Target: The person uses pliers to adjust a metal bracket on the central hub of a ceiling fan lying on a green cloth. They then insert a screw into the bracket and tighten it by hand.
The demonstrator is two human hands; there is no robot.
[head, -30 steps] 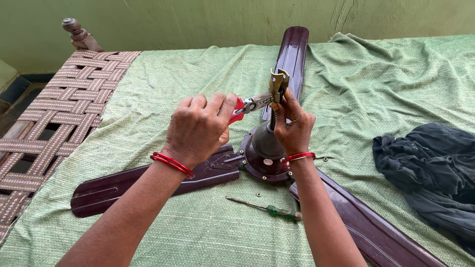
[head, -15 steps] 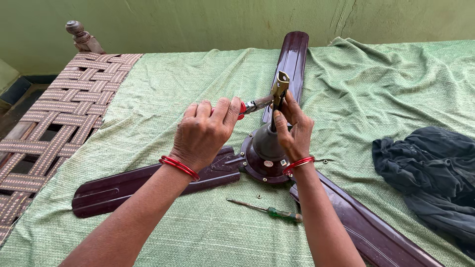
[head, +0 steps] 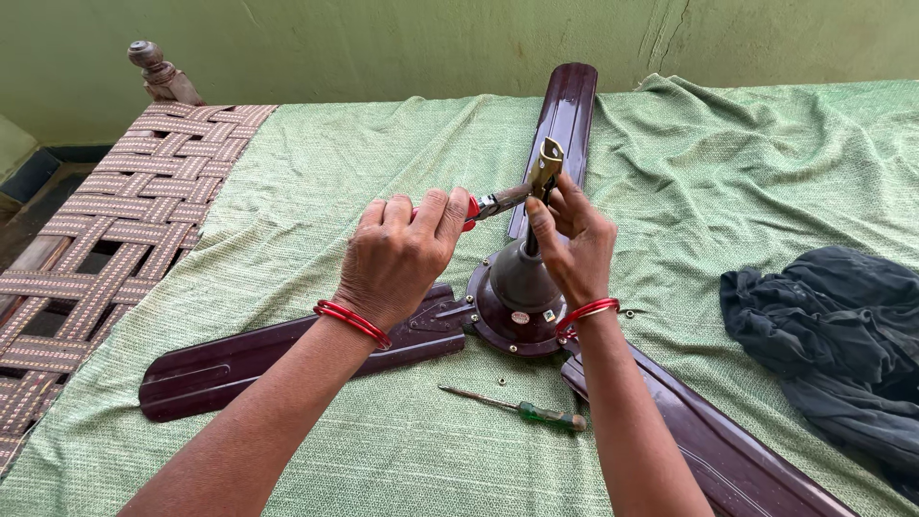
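A dark maroon ceiling fan (head: 512, 316) lies on a green cloth, its three blades spread out. My left hand (head: 397, 257) grips red-handled pliers (head: 490, 204), whose jaws bite on the brass-coloured fitting (head: 546, 165) at the top of the fan's upright rod. My right hand (head: 572, 239) is closed around that rod just below the fitting, thumb up along it. Both wrists carry red bangles.
A green-handled screwdriver (head: 526, 412) lies in front of the fan hub, with a small nut (head: 501, 381) near it. A dark crumpled cloth (head: 828, 335) sits at the right. The green cloth (head: 316, 182) covers a woven cot (head: 105, 230), bare at the left.
Both hands and the pliers stay on the rod's top fitting; the grip shifted only slightly. The view has drifted a little.
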